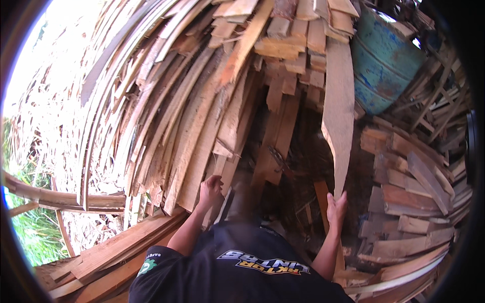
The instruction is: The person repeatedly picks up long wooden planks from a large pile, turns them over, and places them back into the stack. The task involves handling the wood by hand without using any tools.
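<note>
My right hand (337, 206) grips the narrow, tapered lower end of a long wooden plank (339, 96). The plank stands up away from me, and its wide part reaches the stacked boards at the far side. My left hand (211, 187) is closed in a loose fist with nothing visible in it. It is beside the lower ends of a tall stack of long planks (194, 136) on my left.
Short wood blocks (414, 192) are piled at right, below a worn blue drum (386, 63). More boards (121, 242) lie at lower left near a wooden rail (65, 198). A dark metal object (277, 156), its kind unclear, rests on boards ahead.
</note>
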Demonstrator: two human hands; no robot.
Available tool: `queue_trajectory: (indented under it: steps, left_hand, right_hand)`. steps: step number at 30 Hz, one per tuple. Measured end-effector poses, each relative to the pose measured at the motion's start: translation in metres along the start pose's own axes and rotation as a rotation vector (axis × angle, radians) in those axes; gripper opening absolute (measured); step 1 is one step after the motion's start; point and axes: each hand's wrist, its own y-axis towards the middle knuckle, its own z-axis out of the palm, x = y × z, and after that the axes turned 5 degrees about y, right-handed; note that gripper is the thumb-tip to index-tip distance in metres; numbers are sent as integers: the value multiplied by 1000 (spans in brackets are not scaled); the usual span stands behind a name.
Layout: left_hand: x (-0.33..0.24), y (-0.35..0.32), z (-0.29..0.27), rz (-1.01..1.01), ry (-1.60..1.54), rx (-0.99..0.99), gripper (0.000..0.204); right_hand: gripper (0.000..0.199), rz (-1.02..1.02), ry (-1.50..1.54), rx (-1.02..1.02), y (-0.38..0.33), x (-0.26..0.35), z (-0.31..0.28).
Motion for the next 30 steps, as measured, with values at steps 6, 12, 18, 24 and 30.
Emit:
queue_trajectory:
  steps: [6, 12, 18, 24, 30]
  left_hand:
    - [-55, 90, -75, 244, -144, -324, 21]
    - [-81, 169, -142, 189, -581, -399, 21]
    - [-86, 249, -194, 52, -1125, -275, 46]
    - [-102, 308, -241, 139, -1894, -180, 69]
    - [-144, 304, -284, 309, -1925, 98, 52]
  right_hand:
    - [62, -38, 23, -57, 2, -20, 6]
    - [65, 12, -98, -75, -1, -10, 6]
    - [67, 116, -240, -93, 0, -2, 8]
    - [65, 124, -343, -201, 0, -1, 12]
    - [64, 189, -443, -218, 0, 19, 17]
